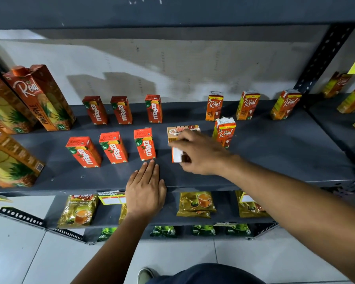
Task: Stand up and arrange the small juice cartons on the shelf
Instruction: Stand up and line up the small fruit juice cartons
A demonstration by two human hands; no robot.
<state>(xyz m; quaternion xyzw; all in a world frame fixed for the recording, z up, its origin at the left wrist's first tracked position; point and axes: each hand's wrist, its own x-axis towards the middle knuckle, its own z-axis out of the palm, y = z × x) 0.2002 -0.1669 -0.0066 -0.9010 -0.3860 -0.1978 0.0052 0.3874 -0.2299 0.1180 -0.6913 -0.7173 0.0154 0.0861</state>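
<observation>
Tipping the fallen carton [179, 138] upright: right hand [201, 152] pinches it, left hand [146, 191] flat, fingers together, bracing on shelf [275, 160].

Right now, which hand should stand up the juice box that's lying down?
Right. The right hand is already on the lying carton; the left hand rests flat on the shelf edge.

Six small red-orange Maaza cartons upright on the dark grey shelf [275, 160]: a back row [122, 110] of three, a front row [113, 147] of three, evenly spaced. Four small orange Real cartons upright to the right: three at the back [248, 105], one nearer [224, 132]. One more carton [179, 138] lying flat between the groups (label side up, partly covered).
</observation>
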